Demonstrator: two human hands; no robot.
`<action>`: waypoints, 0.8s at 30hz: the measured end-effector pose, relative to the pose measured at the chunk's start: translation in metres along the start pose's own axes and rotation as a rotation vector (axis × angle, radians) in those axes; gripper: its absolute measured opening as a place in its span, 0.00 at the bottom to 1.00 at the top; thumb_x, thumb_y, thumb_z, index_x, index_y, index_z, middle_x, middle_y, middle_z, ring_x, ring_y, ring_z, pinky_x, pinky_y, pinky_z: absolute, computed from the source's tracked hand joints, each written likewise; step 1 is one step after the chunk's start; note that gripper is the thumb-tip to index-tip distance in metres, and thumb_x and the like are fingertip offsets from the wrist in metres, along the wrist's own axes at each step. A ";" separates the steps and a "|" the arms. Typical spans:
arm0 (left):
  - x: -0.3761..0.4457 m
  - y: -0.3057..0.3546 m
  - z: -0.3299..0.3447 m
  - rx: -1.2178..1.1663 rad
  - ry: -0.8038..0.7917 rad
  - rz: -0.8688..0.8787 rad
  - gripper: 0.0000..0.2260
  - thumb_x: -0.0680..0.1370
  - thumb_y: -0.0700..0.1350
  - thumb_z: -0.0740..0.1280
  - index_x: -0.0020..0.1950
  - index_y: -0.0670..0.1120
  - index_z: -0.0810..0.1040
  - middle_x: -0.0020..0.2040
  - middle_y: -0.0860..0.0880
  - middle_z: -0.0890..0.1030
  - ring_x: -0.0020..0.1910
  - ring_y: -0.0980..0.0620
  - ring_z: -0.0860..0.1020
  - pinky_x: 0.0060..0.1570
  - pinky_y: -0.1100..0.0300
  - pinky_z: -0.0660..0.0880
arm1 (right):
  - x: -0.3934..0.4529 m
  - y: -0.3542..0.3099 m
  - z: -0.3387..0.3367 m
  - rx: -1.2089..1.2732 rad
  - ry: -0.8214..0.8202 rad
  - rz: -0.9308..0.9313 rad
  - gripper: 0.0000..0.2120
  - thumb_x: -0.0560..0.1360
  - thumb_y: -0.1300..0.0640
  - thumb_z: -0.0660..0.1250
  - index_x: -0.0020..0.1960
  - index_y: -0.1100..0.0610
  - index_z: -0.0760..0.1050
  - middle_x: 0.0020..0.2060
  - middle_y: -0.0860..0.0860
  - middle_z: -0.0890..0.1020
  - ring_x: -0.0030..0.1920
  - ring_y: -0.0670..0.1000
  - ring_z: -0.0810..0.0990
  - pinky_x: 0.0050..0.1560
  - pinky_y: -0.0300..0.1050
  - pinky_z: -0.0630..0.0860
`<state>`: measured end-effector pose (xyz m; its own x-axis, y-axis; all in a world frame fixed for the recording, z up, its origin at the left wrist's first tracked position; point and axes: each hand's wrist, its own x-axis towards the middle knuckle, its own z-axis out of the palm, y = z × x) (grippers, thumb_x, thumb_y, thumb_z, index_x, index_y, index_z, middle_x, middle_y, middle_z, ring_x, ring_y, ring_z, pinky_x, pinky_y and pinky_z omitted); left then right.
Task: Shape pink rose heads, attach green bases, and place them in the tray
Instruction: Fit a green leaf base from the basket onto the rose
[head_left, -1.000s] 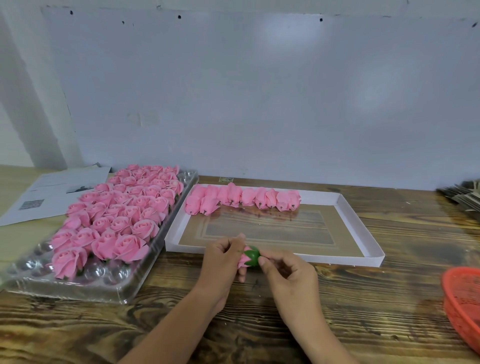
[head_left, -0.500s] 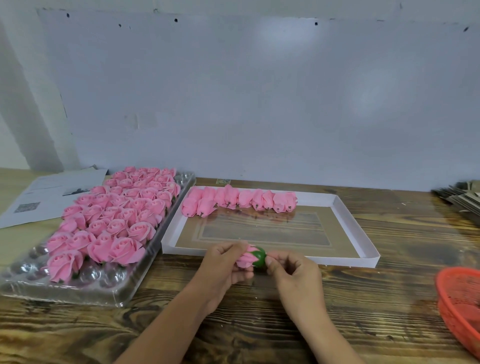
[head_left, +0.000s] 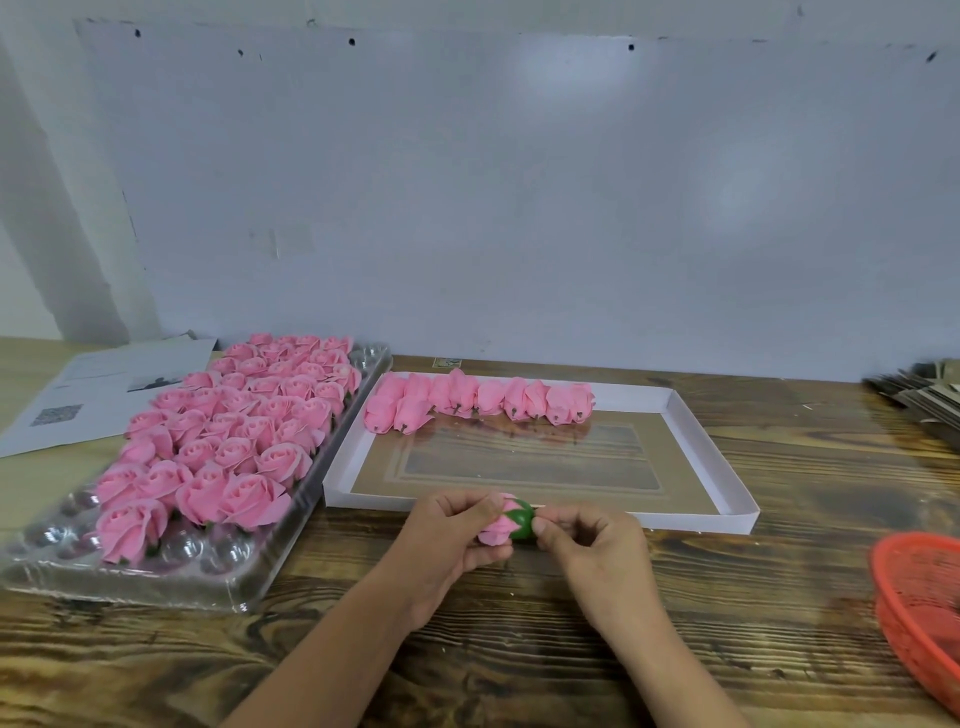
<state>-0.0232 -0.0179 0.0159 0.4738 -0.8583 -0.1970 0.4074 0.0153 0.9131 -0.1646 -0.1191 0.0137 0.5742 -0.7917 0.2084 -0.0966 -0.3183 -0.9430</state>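
Note:
My left hand (head_left: 449, 535) is wrapped around a pink rose head (head_left: 496, 530), held just above the wooden table in front of the white tray (head_left: 691, 447). A green base (head_left: 521, 519) caps the rose's right end, and my right hand (head_left: 587, 540) pinches that base with thumb and forefinger. Along the tray's far edge lies a row of several shaped pink roses (head_left: 478, 397). To the left, a clear plastic blister tray (head_left: 218, 577) holds several open pink rose heads (head_left: 228, 431).
A red mesh basket (head_left: 919, 597) sits at the right edge of the table. Printed paper sheets (head_left: 98, 395) lie at the back left. A dark stack of flat pieces (head_left: 919, 400) rests at the far right. A white wall panel stands behind the table.
Both hands stay together on the rose and base; the rose has turned slightly in my left hand and more pink petals now show beside the green base.

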 end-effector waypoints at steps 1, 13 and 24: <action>0.000 0.001 0.000 0.013 0.000 0.003 0.09 0.78 0.42 0.70 0.52 0.39 0.86 0.49 0.42 0.86 0.43 0.54 0.84 0.42 0.62 0.81 | 0.000 0.001 0.000 -0.018 -0.003 -0.002 0.12 0.73 0.65 0.75 0.41 0.47 0.84 0.36 0.45 0.87 0.40 0.47 0.85 0.46 0.41 0.81; -0.003 -0.003 0.005 0.392 0.010 0.329 0.21 0.74 0.43 0.77 0.65 0.56 0.79 0.57 0.54 0.86 0.55 0.54 0.84 0.50 0.62 0.81 | -0.007 0.006 0.006 -0.315 -0.075 -0.177 0.16 0.73 0.56 0.73 0.58 0.42 0.80 0.42 0.37 0.84 0.45 0.38 0.81 0.45 0.28 0.75; -0.005 -0.003 0.002 0.476 0.005 0.406 0.24 0.73 0.37 0.77 0.66 0.53 0.78 0.57 0.54 0.86 0.56 0.52 0.84 0.57 0.61 0.79 | -0.007 0.003 0.005 -0.192 -0.098 -0.143 0.15 0.75 0.54 0.72 0.56 0.36 0.78 0.43 0.37 0.85 0.45 0.38 0.83 0.45 0.29 0.76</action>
<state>-0.0286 -0.0148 0.0153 0.5218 -0.8296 0.1988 -0.1984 0.1086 0.9741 -0.1648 -0.1115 0.0078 0.6681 -0.6806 0.3008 -0.1565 -0.5237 -0.8374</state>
